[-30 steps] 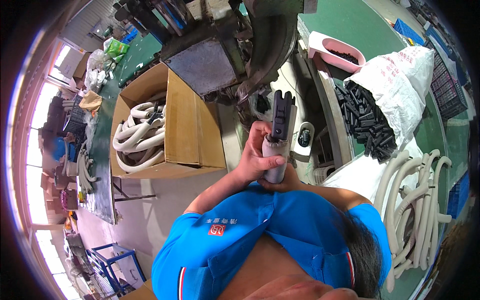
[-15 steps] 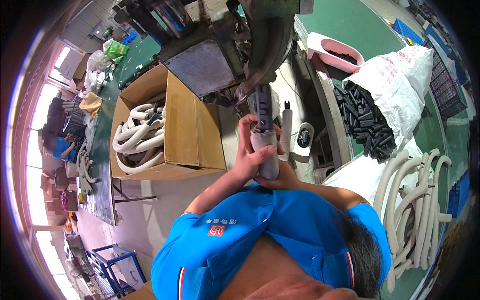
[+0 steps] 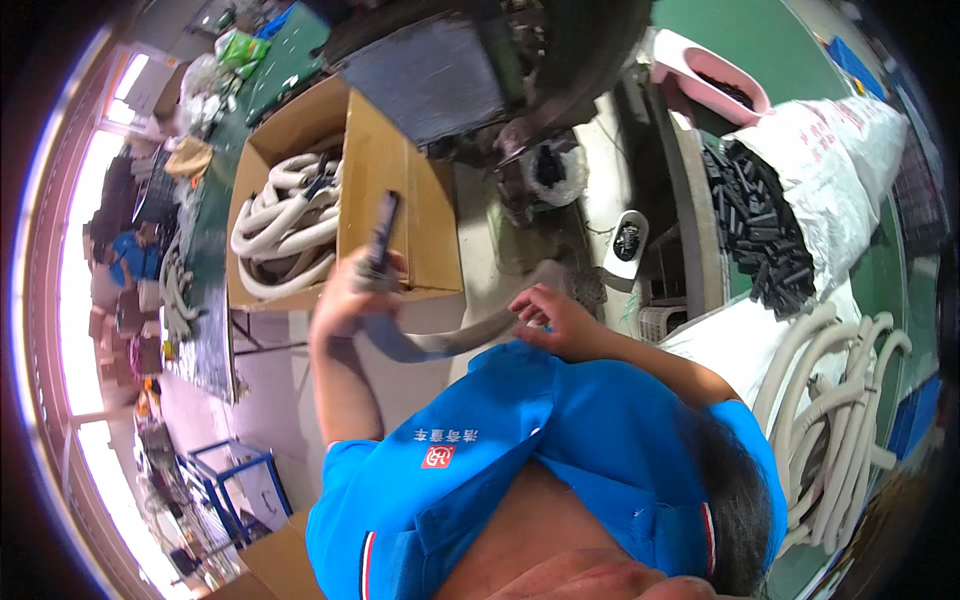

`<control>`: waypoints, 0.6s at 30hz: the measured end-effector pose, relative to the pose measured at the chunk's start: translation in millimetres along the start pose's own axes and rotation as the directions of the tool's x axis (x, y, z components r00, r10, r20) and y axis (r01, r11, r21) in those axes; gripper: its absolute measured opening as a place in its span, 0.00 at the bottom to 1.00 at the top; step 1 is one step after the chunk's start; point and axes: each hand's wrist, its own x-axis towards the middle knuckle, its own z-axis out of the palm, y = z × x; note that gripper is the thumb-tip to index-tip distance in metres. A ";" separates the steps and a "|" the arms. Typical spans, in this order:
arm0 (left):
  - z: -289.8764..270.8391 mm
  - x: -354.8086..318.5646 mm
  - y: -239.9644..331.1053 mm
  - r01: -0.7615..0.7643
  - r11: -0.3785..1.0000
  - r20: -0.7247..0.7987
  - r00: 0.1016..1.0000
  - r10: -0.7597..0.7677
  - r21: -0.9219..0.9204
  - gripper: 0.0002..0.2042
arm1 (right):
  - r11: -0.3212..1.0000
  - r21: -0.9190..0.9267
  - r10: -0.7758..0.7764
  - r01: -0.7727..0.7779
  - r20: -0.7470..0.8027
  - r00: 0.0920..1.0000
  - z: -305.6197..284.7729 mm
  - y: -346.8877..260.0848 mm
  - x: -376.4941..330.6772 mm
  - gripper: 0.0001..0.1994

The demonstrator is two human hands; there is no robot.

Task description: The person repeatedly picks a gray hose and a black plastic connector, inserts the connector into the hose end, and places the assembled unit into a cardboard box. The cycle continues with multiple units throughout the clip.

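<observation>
My left hand [image 3: 350, 292] grips a grey flexible hose [image 3: 440, 340] near its dark end fitting [image 3: 382, 228], which points up in front of the cardboard box [image 3: 400, 200]. The hose bends down and runs right to my right hand [image 3: 550, 312], which holds its other stretch in front of my blue shirt. The picture of both hands is blurred by motion. The box holds several coiled pale hoses [image 3: 285, 225].
A dark machine [image 3: 470, 70] stands behind the box. At the right, a white sack of black plastic fittings [image 3: 765, 220], a pink tray [image 3: 705, 80] and a pile of pale hoses [image 3: 830, 420]. A green table edge [image 3: 205, 300] lies left.
The hose, held upright by both hands near the machine, has swung left and down. My left hand carried its fitted end toward the box; my right hand slid along the hose.
</observation>
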 end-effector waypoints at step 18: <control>-195.3 37.0 64.5 0.462 0.127 -0.439 0.669 0.600 0.878 0.33 | 0.999 -0.042 0.035 -0.032 0.080 0.996 4.2 -19.3 6.6 0.11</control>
